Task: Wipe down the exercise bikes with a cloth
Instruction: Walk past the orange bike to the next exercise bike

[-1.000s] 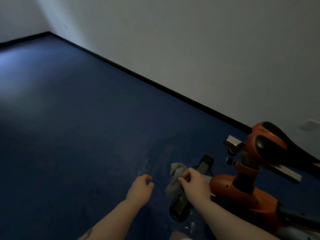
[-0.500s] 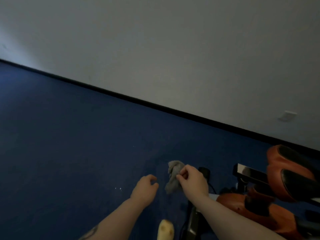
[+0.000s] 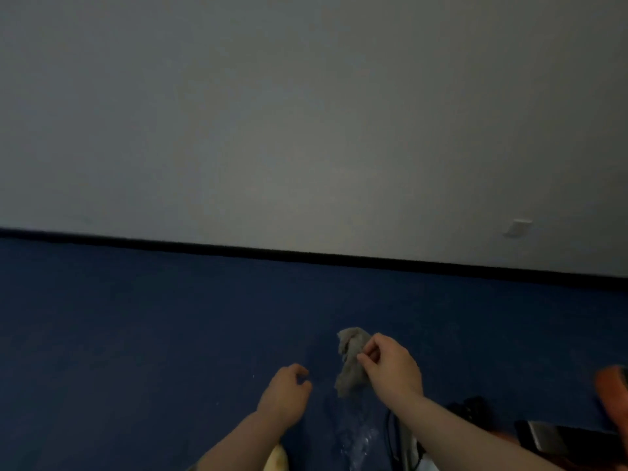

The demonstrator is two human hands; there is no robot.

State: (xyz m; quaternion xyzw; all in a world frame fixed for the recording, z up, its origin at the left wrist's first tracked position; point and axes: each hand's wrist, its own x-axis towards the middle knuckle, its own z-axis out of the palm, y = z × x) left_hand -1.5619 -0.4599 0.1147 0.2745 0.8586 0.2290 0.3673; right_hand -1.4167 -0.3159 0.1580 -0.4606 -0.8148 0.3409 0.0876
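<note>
Our right hand point(image 3: 390, 368) pinches the bunched grey cloth point(image 3: 351, 363) so it hangs ready for wiping; our left hand point(image 3: 287, 394) curls loosely, holding nothing. The bike point(image 3: 611, 392) sits right of our fingers.

Both forearms are bare and reach forward. The right hand point(image 3: 390, 367) is raised a little higher and pinches a cloth point(image 3: 350, 362) between thumb and fingers. The left hand point(image 3: 285, 392), just beside it, has loosely curled fingers and seems to hold nothing.
</note>
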